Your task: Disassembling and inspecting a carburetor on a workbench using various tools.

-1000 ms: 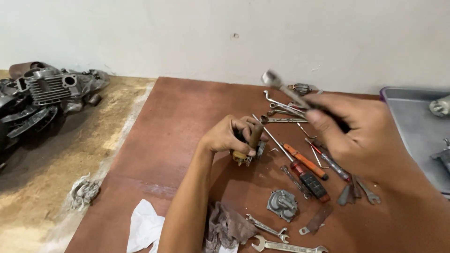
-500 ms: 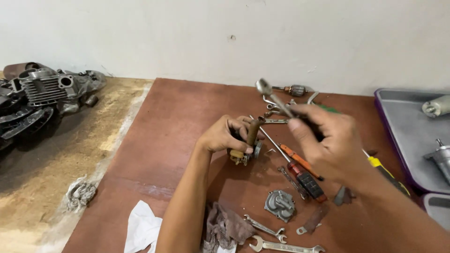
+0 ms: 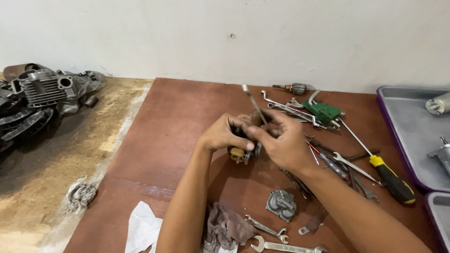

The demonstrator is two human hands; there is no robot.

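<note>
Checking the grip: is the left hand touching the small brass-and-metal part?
Touching. In the head view the left hand wraps its fingers over the small metal part, no gap showing.

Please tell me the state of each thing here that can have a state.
left hand: shut on small metal part
right hand: shut on thin tool, shaft tilted up
metal cover: lying loose on board
yellow-handled screwdriver: lying flat
white rag: crumpled

Engine block [image 3: 44, 89] (far left), wrenches [image 3: 281, 244], grey tray [image 3: 412, 131], rags [image 3: 225, 227].
</note>
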